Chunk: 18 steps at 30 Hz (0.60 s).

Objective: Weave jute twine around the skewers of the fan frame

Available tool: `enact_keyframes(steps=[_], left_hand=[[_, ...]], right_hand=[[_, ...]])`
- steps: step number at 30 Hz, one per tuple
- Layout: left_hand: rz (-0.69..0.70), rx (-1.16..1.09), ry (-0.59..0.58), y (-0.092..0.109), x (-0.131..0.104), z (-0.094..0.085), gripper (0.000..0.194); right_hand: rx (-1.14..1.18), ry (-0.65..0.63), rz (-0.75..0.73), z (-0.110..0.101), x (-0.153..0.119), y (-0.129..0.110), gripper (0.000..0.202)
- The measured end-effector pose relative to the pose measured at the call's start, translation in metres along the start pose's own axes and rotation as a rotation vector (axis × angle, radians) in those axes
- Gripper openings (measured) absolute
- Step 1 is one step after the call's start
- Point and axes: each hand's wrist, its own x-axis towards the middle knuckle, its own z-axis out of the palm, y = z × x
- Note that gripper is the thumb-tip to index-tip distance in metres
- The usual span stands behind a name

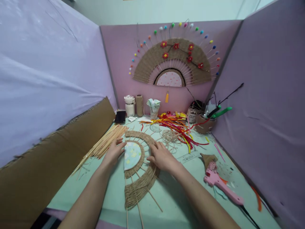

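Note:
A half-round woven fan of brown twine on thin wooden sticks lies on the pale green table cover, its straight side facing left. Its inner half-disc is covered in light blue floral cloth. My left hand holds the straight edge beside the cloth, thumb and fingers bent against it. On the curved side, my right hand grips the outer woven band, with the thumb reaching inward over the sticks. Bare stick ends stick out past the band toward me. The undersides of both hands are hidden.
Wooden sticks lie at left beside a cardboard strip. Colourful pipe cleaners and loose twine lie behind. At right rests a pink glue gun with a cord. A finished fan hangs on the back panel.

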Motion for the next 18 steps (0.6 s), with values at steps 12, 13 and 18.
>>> enact_keyframes(steps=[12,13,18], left_hand=[[-0.278,-0.331,-0.545,0.009,-0.02,0.003,0.02],[-0.257,-0.322,-0.579,0.01,-0.023,0.004,0.023],[-0.18,-0.337,-0.414,0.019,-0.021,-0.007,0.019]], right_hand=[[0.109,0.187,-0.017,0.037,-0.01,0.014,0.067],[0.129,0.206,-0.039,0.036,-0.011,0.016,0.066],[0.194,0.396,-0.03,0.025,-0.009,0.031,0.058]])
